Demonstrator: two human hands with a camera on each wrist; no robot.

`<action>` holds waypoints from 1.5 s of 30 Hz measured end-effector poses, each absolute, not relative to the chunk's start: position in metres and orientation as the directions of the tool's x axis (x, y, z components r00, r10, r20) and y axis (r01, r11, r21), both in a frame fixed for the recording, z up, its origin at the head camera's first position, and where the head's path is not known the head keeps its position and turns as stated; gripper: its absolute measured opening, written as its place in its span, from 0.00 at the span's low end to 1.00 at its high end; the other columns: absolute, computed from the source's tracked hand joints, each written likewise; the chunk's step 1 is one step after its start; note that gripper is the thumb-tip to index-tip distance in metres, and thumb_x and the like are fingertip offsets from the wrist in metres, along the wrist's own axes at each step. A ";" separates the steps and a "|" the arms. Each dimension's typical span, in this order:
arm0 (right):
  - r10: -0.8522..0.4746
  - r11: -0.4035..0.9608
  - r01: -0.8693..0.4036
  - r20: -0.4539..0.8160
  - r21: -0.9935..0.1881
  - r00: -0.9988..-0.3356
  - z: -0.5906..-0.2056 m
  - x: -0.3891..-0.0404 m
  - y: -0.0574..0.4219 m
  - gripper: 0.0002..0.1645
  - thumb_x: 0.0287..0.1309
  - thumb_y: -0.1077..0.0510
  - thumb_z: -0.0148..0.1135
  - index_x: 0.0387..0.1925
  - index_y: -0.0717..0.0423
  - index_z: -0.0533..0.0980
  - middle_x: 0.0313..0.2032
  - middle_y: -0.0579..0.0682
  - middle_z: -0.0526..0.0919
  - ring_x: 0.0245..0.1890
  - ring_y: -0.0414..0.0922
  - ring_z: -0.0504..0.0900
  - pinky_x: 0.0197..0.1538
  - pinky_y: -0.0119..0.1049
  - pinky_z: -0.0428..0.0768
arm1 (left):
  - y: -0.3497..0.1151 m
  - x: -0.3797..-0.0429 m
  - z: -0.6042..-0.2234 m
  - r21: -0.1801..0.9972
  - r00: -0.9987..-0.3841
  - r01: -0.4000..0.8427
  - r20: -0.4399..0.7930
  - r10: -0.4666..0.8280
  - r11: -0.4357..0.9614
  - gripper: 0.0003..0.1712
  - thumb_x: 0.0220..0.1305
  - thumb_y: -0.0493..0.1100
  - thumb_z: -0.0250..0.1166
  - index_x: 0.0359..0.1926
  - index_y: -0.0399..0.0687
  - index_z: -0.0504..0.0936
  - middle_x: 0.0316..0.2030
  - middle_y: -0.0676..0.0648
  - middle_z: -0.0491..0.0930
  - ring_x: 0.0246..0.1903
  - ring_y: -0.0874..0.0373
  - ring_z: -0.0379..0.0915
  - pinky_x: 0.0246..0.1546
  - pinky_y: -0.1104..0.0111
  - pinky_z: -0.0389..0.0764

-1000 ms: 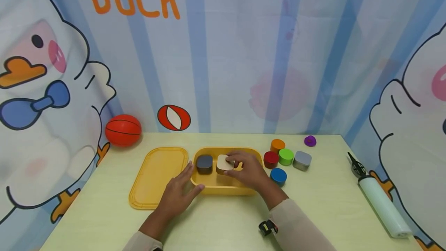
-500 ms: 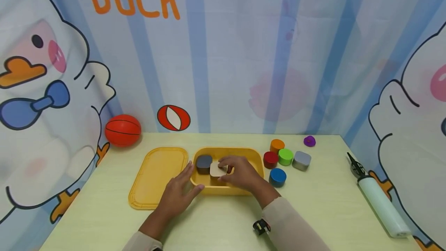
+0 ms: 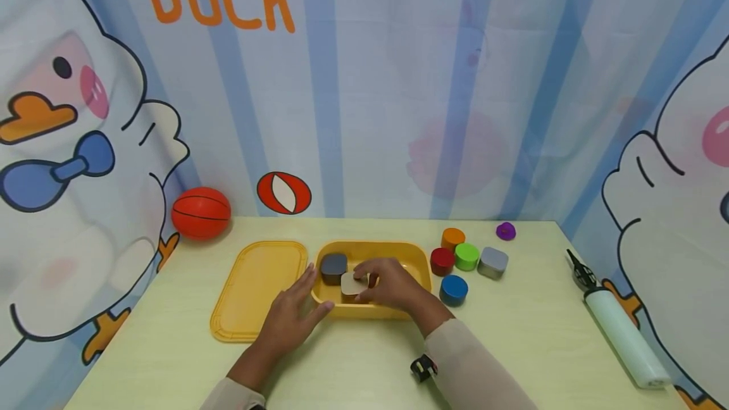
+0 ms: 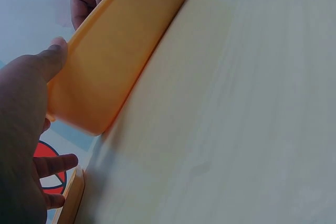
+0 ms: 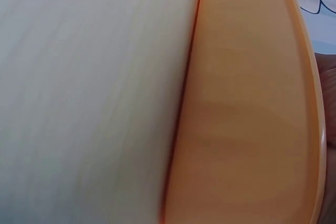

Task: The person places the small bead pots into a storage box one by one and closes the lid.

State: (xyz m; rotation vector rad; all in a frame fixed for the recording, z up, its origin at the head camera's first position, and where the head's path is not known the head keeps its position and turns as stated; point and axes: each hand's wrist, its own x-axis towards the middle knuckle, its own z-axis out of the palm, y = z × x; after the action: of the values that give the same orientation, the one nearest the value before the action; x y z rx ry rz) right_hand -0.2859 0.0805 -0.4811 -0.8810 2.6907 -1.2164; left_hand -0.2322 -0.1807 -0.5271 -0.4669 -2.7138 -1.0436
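My right hand (image 3: 393, 283) pinches a small rounded-square block with a cream top (image 3: 352, 283) inside the yellow box (image 3: 373, 312). Directly beside the cream block, at the box's left end, sits a dark grey block (image 3: 333, 269) of similar shape. My left hand (image 3: 289, 318) rests at the box's front left corner, its fingers spread and fairly straight. Its thumb touches the front rim, as the left wrist view also shows. In the right wrist view the box wall (image 5: 247, 98) hides the block, and only the edge of my right hand (image 5: 329, 103) shows.
A flat yellow lid (image 3: 259, 290) lies left of the box. To the right stand red (image 3: 442, 261), orange (image 3: 453, 237), green (image 3: 467, 257), blue (image 3: 454, 290) and grey (image 3: 493, 262) pieces. Farther off are a purple piece (image 3: 505, 231), a pale green pump (image 3: 626, 337) and a red ball (image 3: 201, 212).
My right hand has moved the cream-topped block left and slightly nearer the front wall, beside the dark grey block. The left hand stays at the corner.
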 end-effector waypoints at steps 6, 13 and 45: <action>-0.545 0.533 -0.500 0.175 -0.683 -0.820 -0.482 -0.286 0.080 0.22 0.58 0.64 0.83 0.55 0.58 0.89 0.55 0.55 0.92 0.36 0.43 0.84 0.37 0.30 0.85 | -0.180 -0.233 -0.527 0.603 -0.930 0.361 0.294 0.222 0.711 0.48 0.76 0.62 0.68 0.84 0.45 0.62 0.85 0.44 0.61 0.83 0.41 0.60 0.73 0.22 0.62; -0.556 0.530 -0.500 0.165 -0.685 -0.815 -0.483 -0.286 0.082 0.23 0.58 0.64 0.83 0.55 0.60 0.89 0.59 0.59 0.90 0.37 0.46 0.88 0.37 0.29 0.86 | -0.180 -0.232 -0.526 0.610 -0.932 0.357 0.286 0.223 0.707 0.48 0.76 0.63 0.68 0.85 0.45 0.62 0.85 0.44 0.60 0.83 0.41 0.60 0.73 0.22 0.61; -0.507 0.589 -0.356 0.012 -0.725 -0.862 -0.474 -0.286 0.070 0.18 0.65 0.59 0.78 0.56 0.56 0.91 0.47 0.54 0.94 0.35 0.41 0.86 0.37 0.32 0.86 | -0.180 -0.230 -0.523 0.610 -0.934 0.352 0.281 0.221 0.710 0.48 0.77 0.63 0.67 0.85 0.44 0.62 0.85 0.44 0.60 0.83 0.41 0.61 0.73 0.21 0.61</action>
State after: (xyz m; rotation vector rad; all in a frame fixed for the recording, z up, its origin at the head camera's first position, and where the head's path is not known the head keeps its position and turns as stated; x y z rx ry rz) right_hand -0.2859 0.0699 -0.4739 -0.7210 2.6211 -1.1308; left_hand -0.2303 -0.1795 -0.5233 -0.4620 -2.7288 -1.0313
